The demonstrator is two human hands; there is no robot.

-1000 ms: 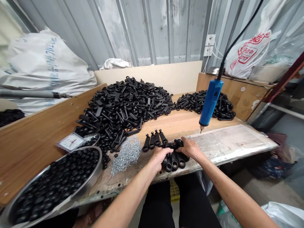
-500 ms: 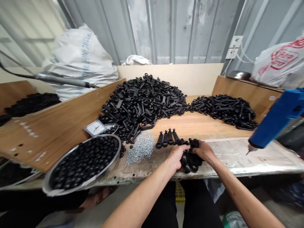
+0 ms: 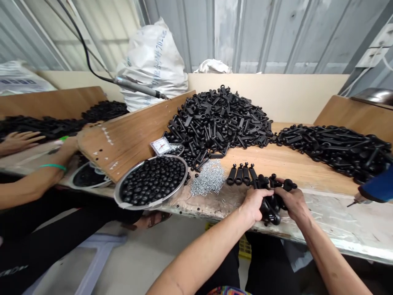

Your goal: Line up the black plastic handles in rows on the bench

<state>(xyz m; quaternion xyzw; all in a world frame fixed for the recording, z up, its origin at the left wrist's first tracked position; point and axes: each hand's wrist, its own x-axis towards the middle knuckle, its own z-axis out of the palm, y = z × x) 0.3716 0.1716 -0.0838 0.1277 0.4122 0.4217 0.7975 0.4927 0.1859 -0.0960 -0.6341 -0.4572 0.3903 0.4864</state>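
Note:
Near the front edge of the bench, my left hand and my right hand close from both sides around a bunch of black ball-ended arms. Ball ends stick out above and beside my fingers; the fingertips are partly hidden by the parts. Just left of the bunch, several more black arms lie in a row with balls pointing away from me. Farther left is a heap of small silver screws. A metal bowl full of black balls stands beside it.
Behind lies a tall pile of black arms, with a lower pile at right. A blue electric screwdriver hangs at right, a grey one at upper left. Past the wooden divider, a co-worker's hands work.
The view has swung left, bringing the co-worker's arms into sight. My hands still hold the bunch of arms, now gathered closer together and slightly tilted.

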